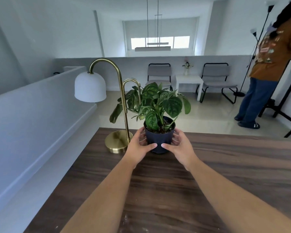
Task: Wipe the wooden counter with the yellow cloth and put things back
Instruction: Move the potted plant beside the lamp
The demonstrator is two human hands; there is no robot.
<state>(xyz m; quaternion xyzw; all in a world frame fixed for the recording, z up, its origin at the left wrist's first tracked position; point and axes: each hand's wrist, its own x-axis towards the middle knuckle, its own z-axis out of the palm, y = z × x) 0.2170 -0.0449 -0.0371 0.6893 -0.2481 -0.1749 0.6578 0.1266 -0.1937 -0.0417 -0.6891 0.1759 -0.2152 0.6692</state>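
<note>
A green leafy plant in a dark blue pot [159, 140] stands on the dark wooden counter [158, 190], near its far edge. My left hand [139, 146] wraps the pot's left side and my right hand [179, 147] wraps its right side, thumbs nearly meeting in front. The pot's base rests on or just above the wood; I cannot tell which. No yellow cloth is in view.
A brass lamp [118, 142] with a white dome shade [90, 87] stands just left of the pot, its base close to my left hand. Beyond the counter, a person [265, 64] stands at the right, with two grey chairs [160, 74] and a white side table [189, 81] behind.
</note>
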